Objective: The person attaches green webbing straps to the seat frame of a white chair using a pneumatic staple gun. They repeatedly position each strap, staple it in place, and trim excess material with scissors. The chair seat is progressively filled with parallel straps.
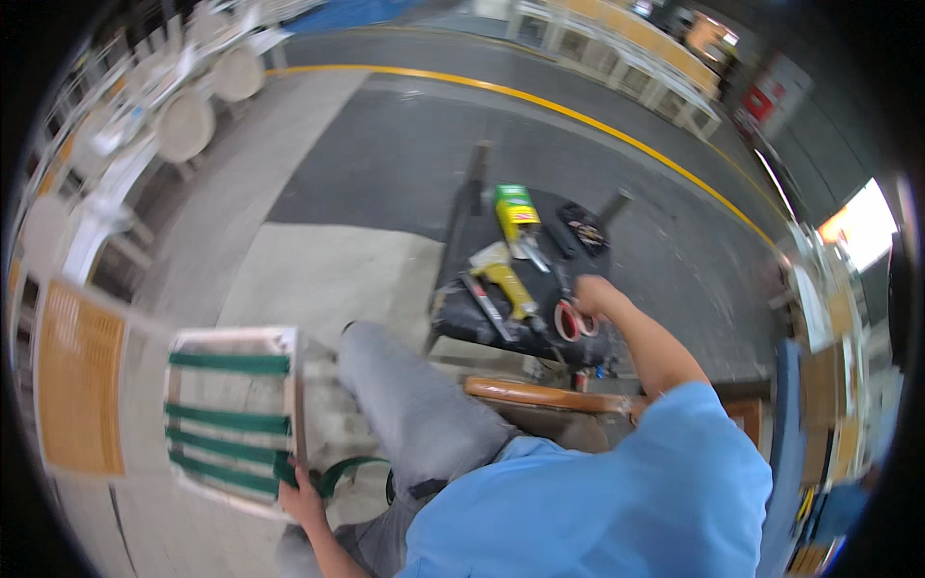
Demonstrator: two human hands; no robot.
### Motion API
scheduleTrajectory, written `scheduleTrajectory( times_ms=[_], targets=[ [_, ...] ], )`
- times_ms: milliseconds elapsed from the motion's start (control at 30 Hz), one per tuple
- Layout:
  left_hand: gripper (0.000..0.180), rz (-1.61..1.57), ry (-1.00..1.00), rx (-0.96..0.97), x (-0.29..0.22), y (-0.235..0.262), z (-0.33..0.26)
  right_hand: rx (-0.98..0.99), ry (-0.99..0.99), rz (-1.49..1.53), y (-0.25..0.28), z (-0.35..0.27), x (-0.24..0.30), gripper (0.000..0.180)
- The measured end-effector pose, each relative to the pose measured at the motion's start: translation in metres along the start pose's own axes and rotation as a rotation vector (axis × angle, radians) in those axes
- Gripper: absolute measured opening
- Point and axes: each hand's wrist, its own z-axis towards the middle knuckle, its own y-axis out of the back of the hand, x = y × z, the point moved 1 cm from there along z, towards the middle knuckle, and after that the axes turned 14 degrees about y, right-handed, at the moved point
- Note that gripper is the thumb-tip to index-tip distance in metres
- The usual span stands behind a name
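My left hand point(301, 499) grips the near edge of a pale wooden seat frame point(231, 339) strung with green webbing straps point(229, 422); a loose loop of green strap point(349, 469) curls beside the hand. My right hand point(593, 294) reaches out over a low black tool tray point(462, 323) and rests at a red-and-white roll of tape point(568, 321); whether it grips the roll is unclear. A yellow power tool point(509, 286), a green-and-yellow box point(515, 207) and a black tool point(583, 229) lie on the tray.
A brown wooden chair arm point(540, 395) crosses between my grey-trousered knee point(385, 376) and the tray. White chairs point(188, 123) stand at the upper left, a cane panel point(82, 390) lies left, and a yellow floor line point(578, 120) curves behind.
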Motion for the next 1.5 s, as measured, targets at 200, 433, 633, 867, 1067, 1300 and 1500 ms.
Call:
scheduleTrajectory(
  times_ms=[200,433,633,867,1067,1300,1500],
  targets=[
    [0.036,-0.670,0.331,0.289,-0.005,0.021,0.015,-0.302,-0.075,0.124,-0.043,-0.038,0.003,0.061],
    [0.026,-1.266,0.542,0.388,0.027,0.063,0.015,-0.083,-0.205,0.766,0.004,-0.056,0.030,0.036],
    [0.027,-1.314,0.517,0.400,0.029,0.065,0.043,-0.303,0.404,0.499,0.075,-0.022,0.144,0.040],
    [0.028,-1.319,0.487,0.471,0.025,0.074,0.055,-0.079,1.438,-0.145,0.081,0.042,0.454,0.054],
    [0.026,-1.286,0.414,0.549,0.023,0.077,0.061,0.073,1.856,-0.474,0.031,0.096,0.581,0.050],
    [0.026,-1.260,0.494,0.623,0.027,0.084,0.064,0.203,2.120,-0.518,0.000,0.116,0.627,0.047],
    [0.025,-1.271,0.460,0.604,0.032,0.087,0.062,0.274,2.166,-0.542,-0.008,0.120,0.637,0.045]
  ],
)
